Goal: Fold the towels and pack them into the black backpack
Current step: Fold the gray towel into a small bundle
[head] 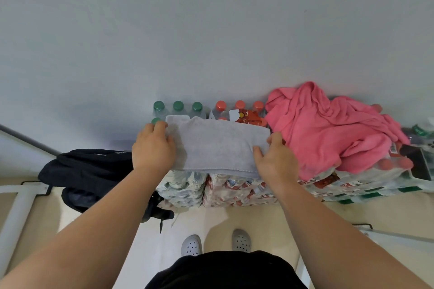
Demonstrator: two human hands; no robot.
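A grey towel [216, 145] lies folded into a flat band on top of shrink-wrapped bottle packs. My left hand [152, 148] presses on its left end, fingers spread flat. At the right end, my right hand [276, 159] has its fingers closed around the towel's edge. A crumpled pink towel [328, 129] is heaped on the packs to the right, unfolded. The black backpack [89, 173] slumps on the floor to the left of the packs, partly hidden behind my left forearm; I cannot tell whether it is unzipped.
Stacked packs of water bottles [234, 190] with green caps [177, 105] and red caps [220, 105] stand against a pale wall. White metal frames [16, 213] sit at the far left and right on the beige floor. My grey clogs [191, 245] are below.
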